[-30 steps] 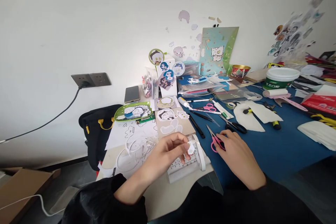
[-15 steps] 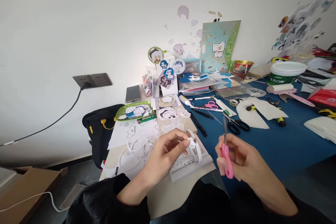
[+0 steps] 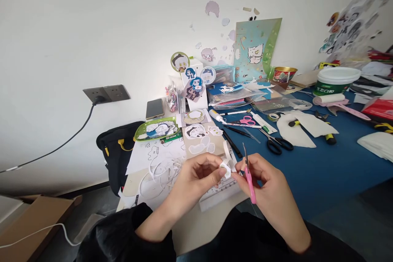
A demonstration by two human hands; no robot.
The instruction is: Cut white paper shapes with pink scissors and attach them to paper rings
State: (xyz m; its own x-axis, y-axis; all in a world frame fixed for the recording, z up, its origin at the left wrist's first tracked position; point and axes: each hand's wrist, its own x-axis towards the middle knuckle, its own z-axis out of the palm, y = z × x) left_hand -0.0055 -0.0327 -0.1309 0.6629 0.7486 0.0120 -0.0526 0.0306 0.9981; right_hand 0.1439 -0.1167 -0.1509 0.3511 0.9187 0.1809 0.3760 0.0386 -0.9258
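My left hand (image 3: 195, 180) pinches a folded white paper strip (image 3: 226, 169) between thumb and fingertips; a curled length of it rises behind. Close beside it, my right hand (image 3: 272, 182) is wrapped round pink-handled scissors (image 3: 251, 187), blades pointing up and away from me. The right thumb tip reaches to the strip's edge; whether it also grips the strip I cannot tell. Below both hands lies a printed sheet (image 3: 215, 196). A tangle of thin white paper strips (image 3: 158, 176) sits left of my left hand.
Black scissors (image 3: 278, 145), pink scissors (image 3: 247, 120) and a glue bottle (image 3: 216, 116) lie on the blue tabletop (image 3: 307, 176). A green tray (image 3: 139, 133) of paper cutouts is at the left, near a phone (image 3: 155, 109). A white-lidded tub (image 3: 336, 82) stands at the right.
My right hand has moved left with the scissors, bringing its thumb up to the paper strip. My left hand has stayed nearly in place, still pinching the strip.
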